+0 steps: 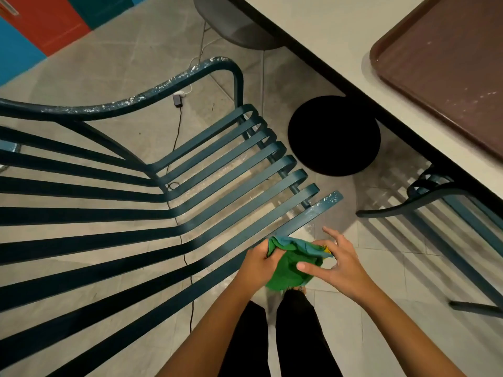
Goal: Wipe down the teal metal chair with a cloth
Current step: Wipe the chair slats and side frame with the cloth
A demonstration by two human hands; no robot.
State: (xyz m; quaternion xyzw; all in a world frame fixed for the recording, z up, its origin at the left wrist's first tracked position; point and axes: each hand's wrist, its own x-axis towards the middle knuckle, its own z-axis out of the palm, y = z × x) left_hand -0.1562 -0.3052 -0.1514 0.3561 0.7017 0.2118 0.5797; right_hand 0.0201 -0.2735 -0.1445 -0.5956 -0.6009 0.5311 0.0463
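The teal metal chair (217, 164) fills the left and middle of the view, its long slats running from lower left up to curled ends at the seat's front. White flecks speckle its far armrest (168, 85) and its near armrest (321, 205). A green cloth (285, 265) with blue and yellow edges is bunched between both hands, just below the near armrest. My left hand (258, 263) grips the cloth's left side. My right hand (337, 265) pinches its right edge, the other fingers spread.
A white table (340, 36) with a brown tray (446, 63) stands at the upper right, on a black round base (333, 134). A second teal chair (441, 213) sits under it at right. A cable and adapter (178, 100) lie on the tiled floor beneath the chair.
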